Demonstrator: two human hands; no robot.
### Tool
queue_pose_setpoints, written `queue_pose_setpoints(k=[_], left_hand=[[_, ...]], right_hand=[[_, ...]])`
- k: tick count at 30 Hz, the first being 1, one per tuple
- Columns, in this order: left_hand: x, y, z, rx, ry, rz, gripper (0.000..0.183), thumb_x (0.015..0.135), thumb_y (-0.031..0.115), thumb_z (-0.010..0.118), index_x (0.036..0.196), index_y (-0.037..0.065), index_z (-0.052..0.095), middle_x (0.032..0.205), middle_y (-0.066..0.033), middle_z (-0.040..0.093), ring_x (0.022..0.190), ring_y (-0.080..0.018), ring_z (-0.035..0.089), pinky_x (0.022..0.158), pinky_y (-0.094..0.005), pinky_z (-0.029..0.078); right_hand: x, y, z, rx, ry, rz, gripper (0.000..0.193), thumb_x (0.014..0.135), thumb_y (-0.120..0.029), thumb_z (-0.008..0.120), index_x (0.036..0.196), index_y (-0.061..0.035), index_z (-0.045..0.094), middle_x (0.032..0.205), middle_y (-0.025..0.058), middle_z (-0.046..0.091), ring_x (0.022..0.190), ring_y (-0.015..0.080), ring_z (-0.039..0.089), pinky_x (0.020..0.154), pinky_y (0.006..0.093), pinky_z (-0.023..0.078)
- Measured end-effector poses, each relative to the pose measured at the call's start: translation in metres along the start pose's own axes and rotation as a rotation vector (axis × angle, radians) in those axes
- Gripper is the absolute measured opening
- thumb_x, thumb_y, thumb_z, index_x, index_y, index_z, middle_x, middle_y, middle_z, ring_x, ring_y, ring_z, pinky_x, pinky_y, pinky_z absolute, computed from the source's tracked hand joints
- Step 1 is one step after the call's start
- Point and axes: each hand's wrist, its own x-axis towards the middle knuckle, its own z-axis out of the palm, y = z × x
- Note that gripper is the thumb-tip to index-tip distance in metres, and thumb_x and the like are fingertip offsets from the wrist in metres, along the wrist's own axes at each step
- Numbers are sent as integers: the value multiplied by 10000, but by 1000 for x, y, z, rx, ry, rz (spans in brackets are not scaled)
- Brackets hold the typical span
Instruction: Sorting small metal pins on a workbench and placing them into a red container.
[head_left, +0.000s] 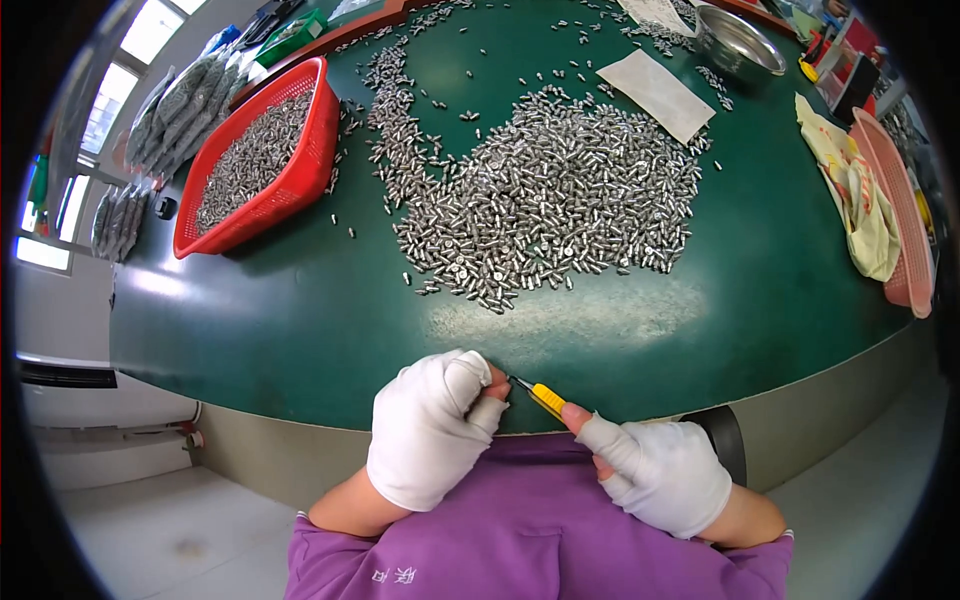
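My left hand (437,425), in a white glove with bare fingertips, is closed in a pinch just over the table's near edge. Whatever sits between its fingertips is too small and hidden to make out. A slim yellow-handled tool (548,398) with a narrow dark metal end is gripped in my right hand (655,470), gloved the same way. The tool's tip points left and meets the left fingertips. Beyond both hands, a large heap of small silvery metal parts (560,190) spreads over the green table (300,340).
A red plastic basket (322,130) full of similar parts stands at left, near stacked grey bags (190,110). Paper (657,95) lies at the heap's far right edge, with a steel bowl (738,42) behind. At right are a pink basket (893,210) and a yellowish bag (850,190).
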Motion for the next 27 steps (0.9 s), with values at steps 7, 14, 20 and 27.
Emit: queue_pose_setpoints(k=[7, 14, 20, 27], left_hand=[[1, 1, -2, -11, 5, 12, 159, 713, -50, 718, 792, 37, 611, 722, -82, 629, 608, -249, 599, 574, -324, 488], [1, 4, -3, -20, -31, -15, 119, 781, -34, 704, 828, 32, 617, 687, -45, 593, 574, -147, 550, 560, -266, 456], [-4, -6, -8, -659, 92, -301, 71, 885, 15, 610, 917, 53, 557, 730, 7, 547, 570, -68, 440, 535, -223, 378], [6, -25, -9, -1455, -78, -283, 258, 913, 268, 677, 996, 115, 488, 879, -62, 574, 542, -60, 384, 480, -191, 299]], right_hand=[[8, -7, -21, -126, -103, -28, 658, 780, -135, 651, 1421, -155, 505, 583, 7, 542, 499, 174, 563, 471, 330, 453], [4, -1, -20, 77, -63, 95, 674, 766, -106, 633, 1423, -180, 504, 629, 20, 548, 535, 222, 568, 507, 382, 473], [-3, 66, -48, -533, 588, 351, 608, 730, 104, 584, 1289, -135, 585, 1087, 81, 615, 934, 301, 588, 818, 402, 487], [21, 72, -55, -586, 593, 325, 390, 736, -44, 725, 1110, -150, 687, 1165, 105, 609, 1093, 310, 576, 911, 410, 461]])
